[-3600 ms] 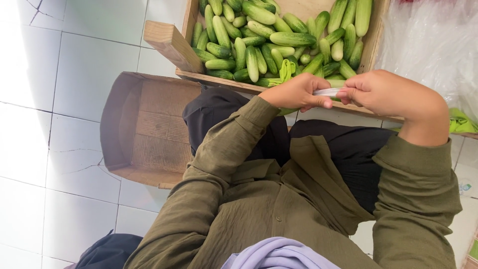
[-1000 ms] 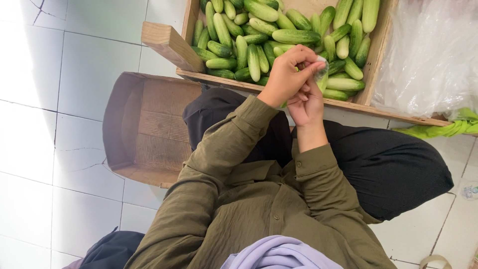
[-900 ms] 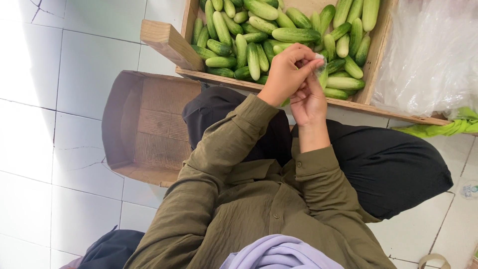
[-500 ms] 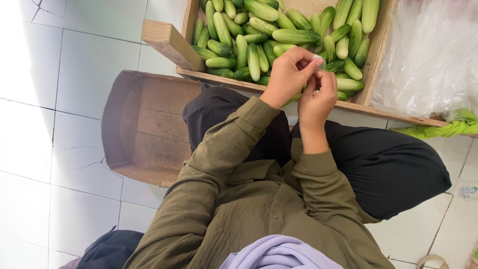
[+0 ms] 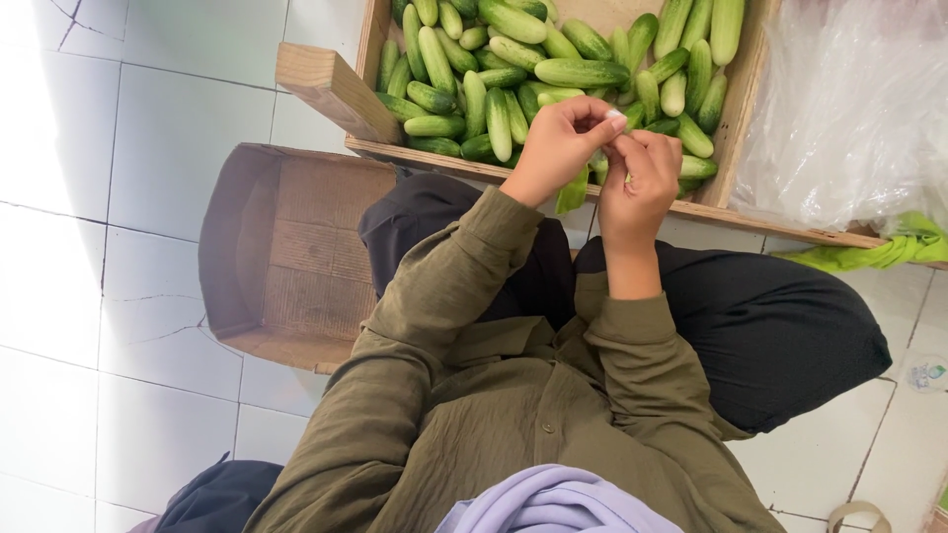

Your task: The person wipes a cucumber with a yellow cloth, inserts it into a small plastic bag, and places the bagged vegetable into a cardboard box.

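My left hand (image 5: 558,148) and my right hand (image 5: 642,183) meet over the near edge of a wooden crate (image 5: 736,109) filled with several green cucumbers (image 5: 494,94). Both pinch a small piece of clear plastic (image 5: 616,118) between their fingertips. A strip of green material (image 5: 573,190) hangs down below my left hand. I sit on the floor in an olive shirt and black trousers, knees against the crate.
An empty cardboard box (image 5: 286,252) lies on its side on the white tiled floor (image 5: 128,148) at my left. A heap of clear plastic bags (image 5: 854,109) and a green cloth (image 5: 879,252) lie at the right.
My right hand came in from the right side and rose to meet my left hand. Both hands shifted from my lap up over the crate's edge, working the small plastic piece.
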